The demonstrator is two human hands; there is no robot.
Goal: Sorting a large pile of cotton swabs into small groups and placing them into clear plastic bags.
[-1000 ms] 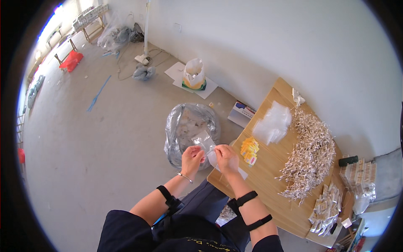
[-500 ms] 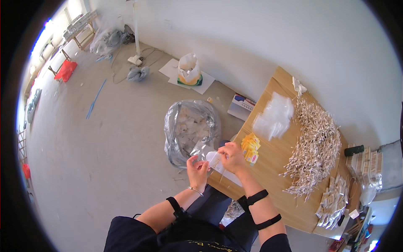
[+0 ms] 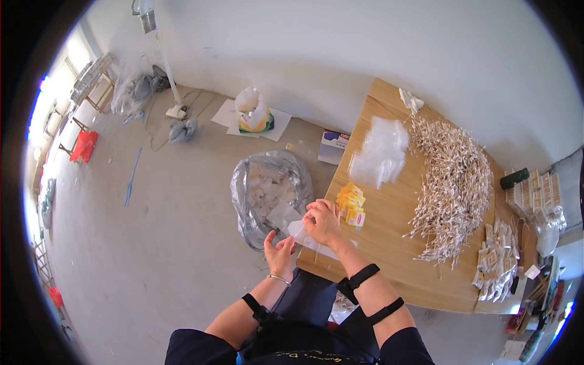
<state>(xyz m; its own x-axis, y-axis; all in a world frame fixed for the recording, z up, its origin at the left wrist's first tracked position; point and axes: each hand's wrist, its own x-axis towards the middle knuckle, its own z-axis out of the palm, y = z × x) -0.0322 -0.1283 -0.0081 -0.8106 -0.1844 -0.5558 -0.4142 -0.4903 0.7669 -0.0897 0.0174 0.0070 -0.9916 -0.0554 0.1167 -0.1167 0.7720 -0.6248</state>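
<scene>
Above the table's near left corner, my left hand pinches the edge of a small clear plastic bag between thumb and fingers, its index finger raised. My right hand is closed just to the right, fingers curled down at a white card-like piece by the bag's mouth; what they grip is hidden. Under my right wrist a white sheet lies on the table corner. Small yellow packets are fanned out beyond the right hand.
The wooden table carries a heap of cotton swabs, a stack of clear bags and filled packs. On the floor stand a grey plastic-lined container with white pieces inside, a white sack and a box.
The view has shifted, so the table sits more to the left. My right hand has come down over the white piece, and my left fingers have spread slightly as the clear bag tilts.
</scene>
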